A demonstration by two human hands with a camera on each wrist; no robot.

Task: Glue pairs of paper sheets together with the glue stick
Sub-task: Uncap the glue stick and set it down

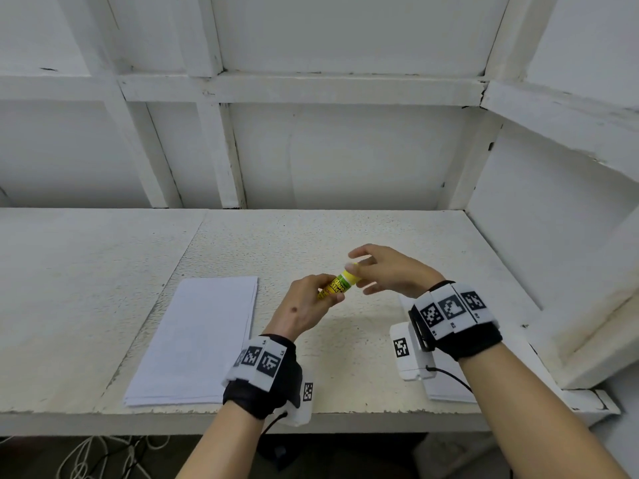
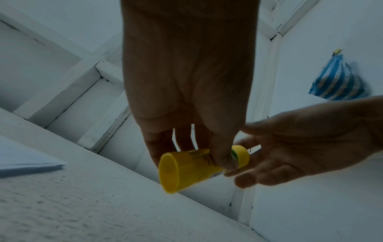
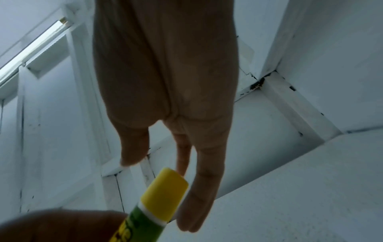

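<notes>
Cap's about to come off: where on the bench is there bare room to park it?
Bare bench runs between the paper stack and the back wall, and just past both hands. The near right is crowded: more sheets lie under the right hand's wrist. The left hand grips the glue stick.

Both forearms are extended forward over the work surface, each wrist wrapped in a black band carrying white marker tiles. The left hand (image 1: 304,307) is held back-up, its fingers and thumb curled around the glue stick (image 1: 340,285), which is raised clear of the surface and tilted. The right hand (image 1: 387,271) is positioned at the capped end, fingers (image 3: 199,193) extended and loosely spread; firm contact cannot be confirmed.
</notes>
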